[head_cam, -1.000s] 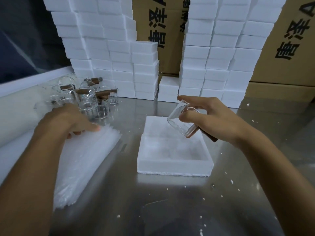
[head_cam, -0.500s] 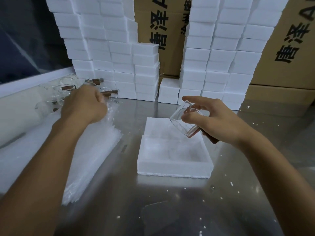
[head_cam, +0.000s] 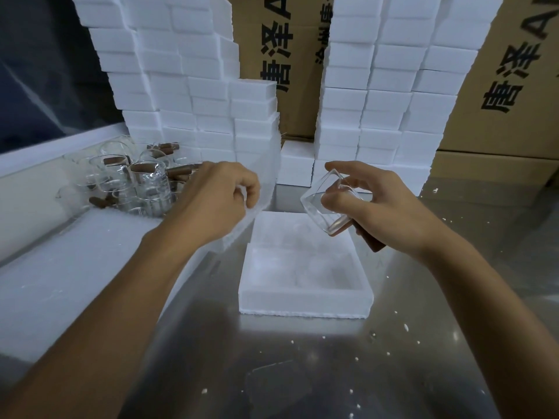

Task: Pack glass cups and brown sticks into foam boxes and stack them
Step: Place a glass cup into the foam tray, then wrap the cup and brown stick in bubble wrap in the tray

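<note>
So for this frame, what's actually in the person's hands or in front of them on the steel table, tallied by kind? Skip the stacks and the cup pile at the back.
Glass cup, held tilted in the right hand: 1
Brown stick, same hand: 1
Thin white sheet, pinched by the left hand: 1
Open foam box, nothing in it: 1
Total: 4

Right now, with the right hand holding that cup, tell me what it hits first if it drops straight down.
The right hand holds the glass cup tilted above the open foam box. Going straight down, the cup would probably meet the box's far right part first, though the height above it is unclear from this one view.
</note>
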`<state>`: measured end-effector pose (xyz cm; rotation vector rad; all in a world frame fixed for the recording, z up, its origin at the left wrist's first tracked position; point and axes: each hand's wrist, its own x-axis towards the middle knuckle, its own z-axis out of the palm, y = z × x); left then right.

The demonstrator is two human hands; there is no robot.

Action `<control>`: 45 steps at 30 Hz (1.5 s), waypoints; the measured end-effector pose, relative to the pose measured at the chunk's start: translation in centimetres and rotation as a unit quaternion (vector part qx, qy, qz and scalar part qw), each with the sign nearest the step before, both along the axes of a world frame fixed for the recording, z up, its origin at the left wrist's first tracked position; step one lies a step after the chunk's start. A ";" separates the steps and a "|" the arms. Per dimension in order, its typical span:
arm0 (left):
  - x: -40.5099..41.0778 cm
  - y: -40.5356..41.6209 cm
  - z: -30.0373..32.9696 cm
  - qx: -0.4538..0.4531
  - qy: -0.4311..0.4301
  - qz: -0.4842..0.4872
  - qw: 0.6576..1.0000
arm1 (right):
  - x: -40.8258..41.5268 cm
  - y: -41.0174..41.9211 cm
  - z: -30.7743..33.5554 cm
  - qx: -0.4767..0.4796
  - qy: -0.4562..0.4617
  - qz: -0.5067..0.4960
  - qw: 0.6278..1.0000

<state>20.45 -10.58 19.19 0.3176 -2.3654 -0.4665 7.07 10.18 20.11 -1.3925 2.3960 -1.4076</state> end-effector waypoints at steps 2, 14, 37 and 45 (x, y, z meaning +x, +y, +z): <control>0.0 0.3 -0.2 0.016 -0.026 0.045 0.999 | 0.3 0.1 0.1 -0.012 -0.021 0.003 1.000; 0.4 0.2 0.6 0.112 -0.080 0.204 0.969 | 1.9 -0.2 0.9 -0.004 -0.067 -0.015 0.998; -1.3 5.0 -1.4 0.074 -0.066 -0.078 0.992 | 3.8 -2.8 -1.1 -0.242 -0.601 0.042 0.761; -1.5 7.0 -1.7 0.051 -0.105 -0.128 0.985 | 3.5 -3.0 -1.8 -0.300 -0.526 0.041 0.795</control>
